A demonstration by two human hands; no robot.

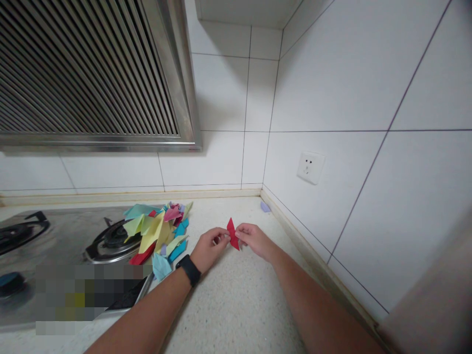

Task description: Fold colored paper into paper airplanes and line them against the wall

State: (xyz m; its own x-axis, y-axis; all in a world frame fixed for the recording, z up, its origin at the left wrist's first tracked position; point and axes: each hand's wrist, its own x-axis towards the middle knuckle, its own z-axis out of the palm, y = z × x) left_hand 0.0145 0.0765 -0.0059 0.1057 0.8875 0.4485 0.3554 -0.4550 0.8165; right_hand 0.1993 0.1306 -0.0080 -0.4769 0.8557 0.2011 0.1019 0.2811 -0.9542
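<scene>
A small folded piece of red paper (233, 234), pointed at its upper and lower ends, is held between both hands over the counter. My left hand (213, 246), with a black watch on the wrist, pinches its left side. From the right, my right hand (255, 240) grips the other side between thumb and fingers. To the left of my left hand lies a heap of folded coloured papers (158, 231) in yellow, green, blue, pink and red, spilling from the stove onto the counter.
A gas stove (70, 231) with burners is at the left, below a metal range hood (92, 73). A purple piece (264, 207) lies near the back corner of the speckled counter (236, 305). The tiled right wall carries a power socket (310, 167).
</scene>
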